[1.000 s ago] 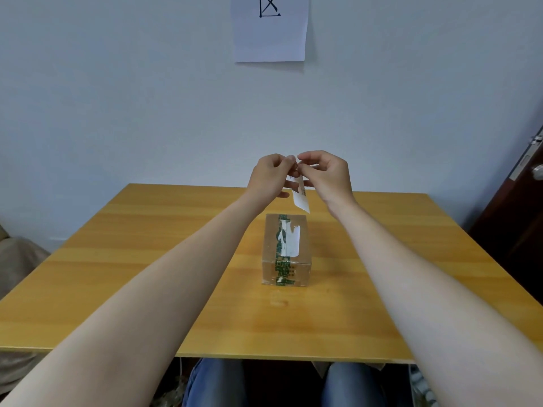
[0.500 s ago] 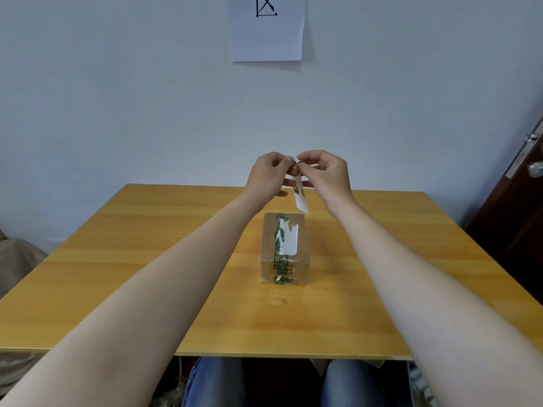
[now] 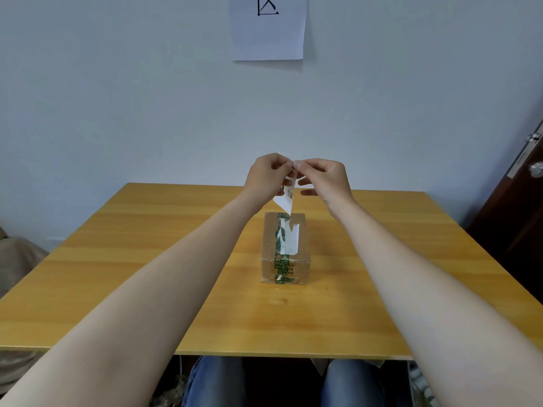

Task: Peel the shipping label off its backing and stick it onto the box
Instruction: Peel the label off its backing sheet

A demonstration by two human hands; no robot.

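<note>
Hands, left [image 3: 268,179] and right [image 3: 324,179], seemingly pinch label [image 3: 285,200] above box [image 3: 285,248].

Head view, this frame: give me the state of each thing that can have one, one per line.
Shipping label: held in the air above the box, pinched at its top, hanging down, not stuck on.
Left hand: pinching the label's top.
Right hand: pinching the same top edge.
Box: closed, taped, resting on the table.
Door: only an edge shows; cannot tell.

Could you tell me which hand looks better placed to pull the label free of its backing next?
Probably the right hand: it pinches the label's top corner, while the left hand grips the sheet above the box.
</note>
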